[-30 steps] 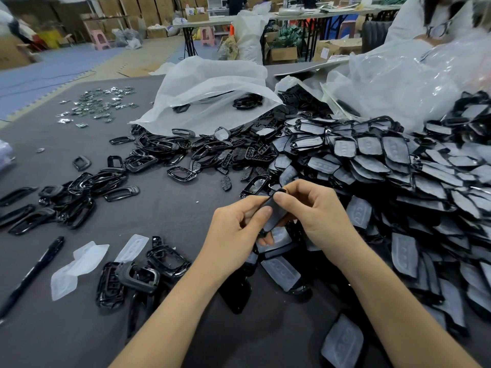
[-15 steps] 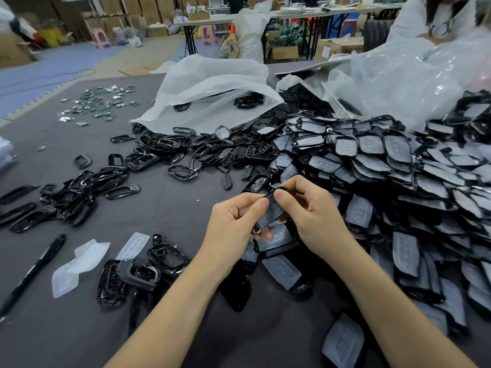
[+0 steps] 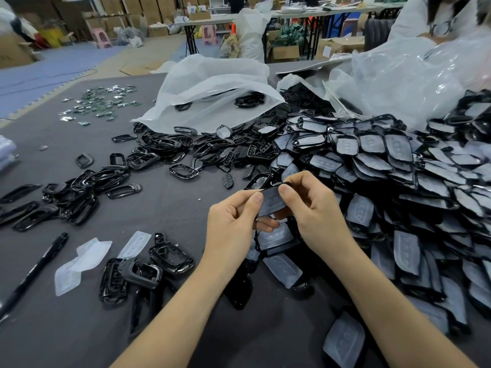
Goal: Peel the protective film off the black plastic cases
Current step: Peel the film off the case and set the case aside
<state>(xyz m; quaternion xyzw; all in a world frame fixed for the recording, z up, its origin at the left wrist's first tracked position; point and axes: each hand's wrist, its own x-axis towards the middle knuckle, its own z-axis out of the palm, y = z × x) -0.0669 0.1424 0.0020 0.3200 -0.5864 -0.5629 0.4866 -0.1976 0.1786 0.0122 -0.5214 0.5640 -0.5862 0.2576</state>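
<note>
- The left hand pinches the near left edge of one black case between thumb and forefinger, with its other fingers curled below.
- The right hand grips the same case from the right, thumb tip pressed on the upper face and fingers curled behind it.
- The case is held above the table, between the two hands, tilted with its face towards the camera.
- A greyish film covers that face; I cannot tell whether any corner is lifted.
- Just under and beside the hands lie more film-covered cases, the near edge of a large heap that spreads to the right.
- To the left of the left forearm lie bare black frames, and beside them loose peeled films.
- A black pen lies further left.
- Beyond the hands, more black frames are scattered, and a white bag lies open with parts spilling from it.
- A clear bag sits behind the heap.
</note>
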